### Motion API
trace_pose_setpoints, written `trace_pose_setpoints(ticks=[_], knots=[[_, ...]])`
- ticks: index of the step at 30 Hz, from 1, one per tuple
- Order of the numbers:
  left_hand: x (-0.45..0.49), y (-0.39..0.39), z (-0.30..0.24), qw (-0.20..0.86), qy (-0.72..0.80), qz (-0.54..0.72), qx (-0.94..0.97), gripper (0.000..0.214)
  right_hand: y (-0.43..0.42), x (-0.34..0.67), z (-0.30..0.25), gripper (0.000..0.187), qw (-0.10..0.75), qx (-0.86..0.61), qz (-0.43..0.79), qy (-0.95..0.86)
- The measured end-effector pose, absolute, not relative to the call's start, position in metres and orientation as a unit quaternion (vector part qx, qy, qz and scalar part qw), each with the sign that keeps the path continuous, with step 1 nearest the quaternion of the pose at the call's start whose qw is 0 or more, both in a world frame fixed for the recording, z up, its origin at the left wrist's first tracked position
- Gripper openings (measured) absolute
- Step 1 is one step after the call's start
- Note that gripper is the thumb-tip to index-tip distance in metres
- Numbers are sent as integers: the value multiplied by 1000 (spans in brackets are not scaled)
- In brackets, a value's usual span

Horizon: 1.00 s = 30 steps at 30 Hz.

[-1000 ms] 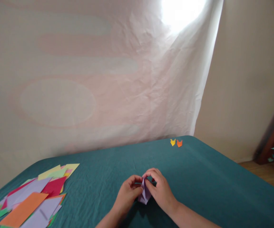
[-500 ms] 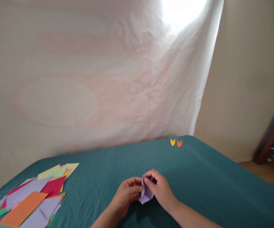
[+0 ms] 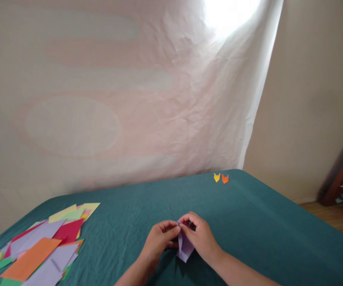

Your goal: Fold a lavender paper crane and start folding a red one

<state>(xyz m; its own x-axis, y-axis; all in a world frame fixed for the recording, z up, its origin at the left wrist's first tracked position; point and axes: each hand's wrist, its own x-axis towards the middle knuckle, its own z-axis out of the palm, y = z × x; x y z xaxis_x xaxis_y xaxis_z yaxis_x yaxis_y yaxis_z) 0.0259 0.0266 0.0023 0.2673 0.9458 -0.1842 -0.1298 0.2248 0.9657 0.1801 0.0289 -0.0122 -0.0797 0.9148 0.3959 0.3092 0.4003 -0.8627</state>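
A small folded piece of purple paper [image 3: 185, 248] hangs between my two hands, just above the cloth near the front of the table. My left hand [image 3: 160, 240] pinches its upper left edge with thumb and forefinger. Close against it, my right hand [image 3: 199, 236] grips the top and right side of the same paper. Both sets of fingertips almost meet at the paper's upper corner and hide part of it. Its lower point hangs free below the fingers.
A loose pile of coloured paper sheets [image 3: 30, 258] lies at the left on the green tablecloth [image 3: 124, 234]. Toward the far right edge sit a yellow folded paper figure [image 3: 216, 177] and an orange folded paper figure [image 3: 225, 178]. A pale sheet [image 3: 147, 119] hangs behind the table.
The left thumb has moved up toward the paper's top corner, near the right fingertips. The paper has tilted, its lower point now further down and to the right.
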Motion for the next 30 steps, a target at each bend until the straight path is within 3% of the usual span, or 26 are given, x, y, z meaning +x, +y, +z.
trace_pose_setpoints(ticks=[21, 30], knots=[[23, 35, -8, 641, 448, 391, 485, 28, 26, 180, -13, 10, 503, -444, 316, -671], [22, 34, -11, 622, 462, 389, 499, 30, 36, 184, -24, 15, 507, -424, 456, -596]])
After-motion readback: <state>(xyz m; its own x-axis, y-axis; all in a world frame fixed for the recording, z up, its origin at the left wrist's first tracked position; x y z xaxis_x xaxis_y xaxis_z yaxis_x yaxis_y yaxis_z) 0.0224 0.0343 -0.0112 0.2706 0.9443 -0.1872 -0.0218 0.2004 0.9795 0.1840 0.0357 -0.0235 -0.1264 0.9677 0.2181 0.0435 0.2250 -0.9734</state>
